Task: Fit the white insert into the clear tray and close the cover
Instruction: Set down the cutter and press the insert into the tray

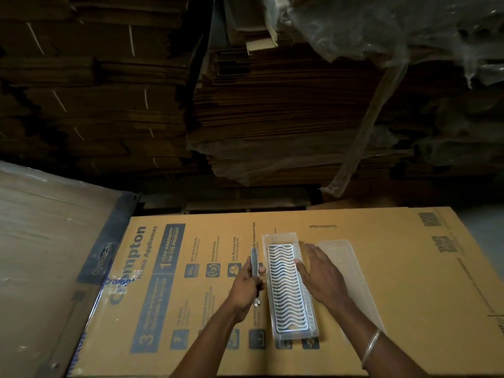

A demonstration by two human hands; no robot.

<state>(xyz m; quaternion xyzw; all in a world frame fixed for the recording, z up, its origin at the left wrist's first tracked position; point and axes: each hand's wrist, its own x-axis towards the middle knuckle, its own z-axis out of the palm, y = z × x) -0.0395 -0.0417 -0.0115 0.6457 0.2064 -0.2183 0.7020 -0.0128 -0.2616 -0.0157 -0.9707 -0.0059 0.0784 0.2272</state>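
Observation:
A long clear tray (pixel 281 238) lies lengthwise on a printed cardboard sheet (pixel 395 282). The white insert (pixel 285 287), with wavy slots, lies inside it. The clear cover (pixel 346 257) rests flat on the cardboard just right of the tray, partly under my right forearm. My right hand (pixel 320 271) is spread flat, fingers apart, against the tray's right rim. My left hand (pixel 249 282) is just left of the tray, closed around a thin metal tool (pixel 255 261) whose flat end points away from me.
Tall stacks of flattened cardboard (pixel 272 105) rise behind the work surface, some under loose plastic wrap (pixel 381 28). A plastic-covered board (pixel 49 241) slopes up at the left. A metal bangle (pixel 371 347) circles my right wrist.

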